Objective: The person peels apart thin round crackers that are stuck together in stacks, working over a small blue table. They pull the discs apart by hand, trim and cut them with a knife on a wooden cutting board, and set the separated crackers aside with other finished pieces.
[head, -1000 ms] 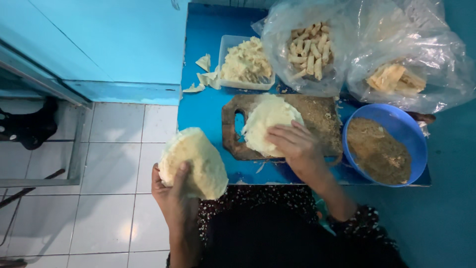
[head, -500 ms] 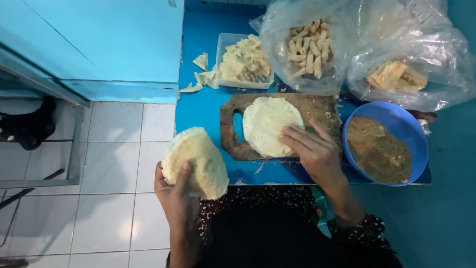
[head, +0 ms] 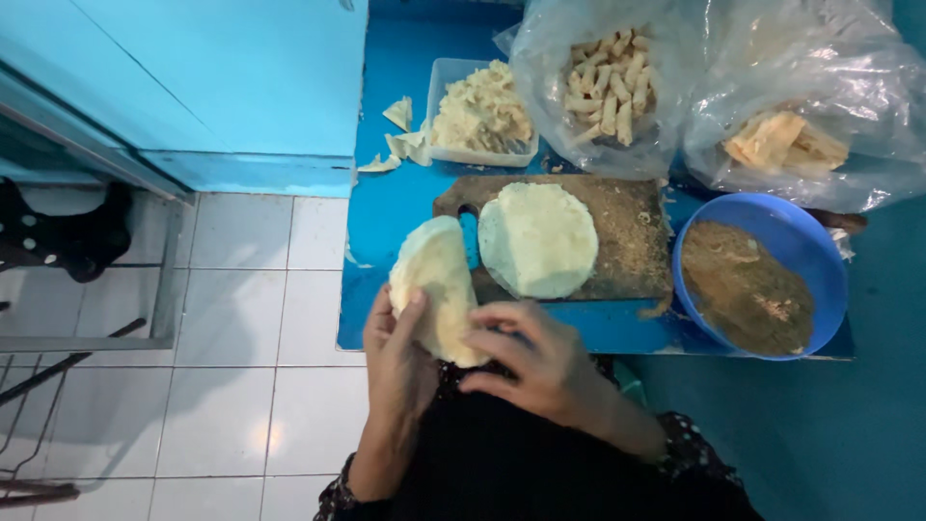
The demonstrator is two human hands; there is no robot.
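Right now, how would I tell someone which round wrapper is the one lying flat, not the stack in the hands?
Find the blue table, then the dark wooden cutting board beside the blue bowl of brown crumbs. The single wrapper lies flat on the board's left half, a pale round sheet touched by neither hand. The stack of wrappers is instead held curved between the left hand and right hand.

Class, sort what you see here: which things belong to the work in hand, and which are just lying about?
In use:
left hand and right hand, both on the stack of wrappers
round wrapper on the wooden board
blue bowl of filling

Lying about:
tub of scraps
bag of rolls
loose scraps
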